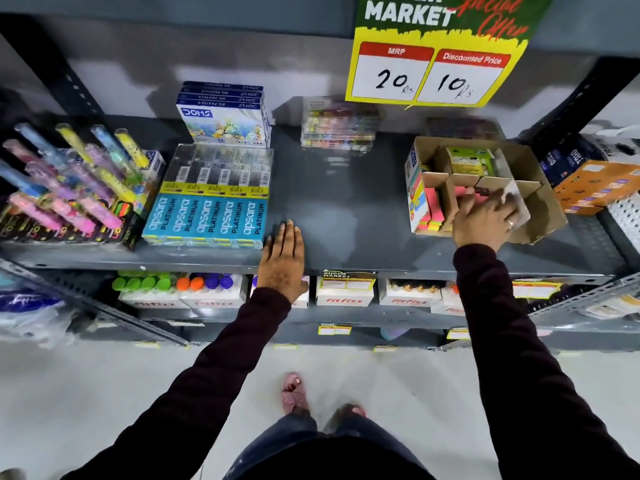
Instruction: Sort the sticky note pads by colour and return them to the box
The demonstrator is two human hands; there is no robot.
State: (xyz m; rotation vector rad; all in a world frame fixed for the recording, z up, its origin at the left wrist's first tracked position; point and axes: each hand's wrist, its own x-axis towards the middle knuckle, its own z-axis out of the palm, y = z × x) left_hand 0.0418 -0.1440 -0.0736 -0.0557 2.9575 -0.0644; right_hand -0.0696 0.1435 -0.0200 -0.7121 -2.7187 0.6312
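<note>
Your right hand reaches into the box from the near side, fingers curled down over a cardboard divider and over a pale, blurred thing at the fingertips. Whether they pinch a pad or only rest on it, you cannot tell from here. A ring shows on one finger. Pink pads stand on edge in the box's left compartment, with a yellow and orange band at their near end; more pink shows in the next compartment, just under your fingers. A green pack sits in a far compartment. The box stands on the right part of the shelf, tipped open toward you.

Your left hand lies flat on the shelf's front edge, palm down, fingers straight and pressed together, holding nothing. It is just beside the near right corner of the blue pencil packs, well apart from the box.

Farther left, a display of coloured tubes leans on the shelf. Behind the pencil packs stands a stack of pastel boxes, and to its right a clear stack of small coloured items. A price sign hangs above the box, marked 20 and 10. An orange carton lies right of the box. Dark sleeves cover both arms to the wrist.
</note>
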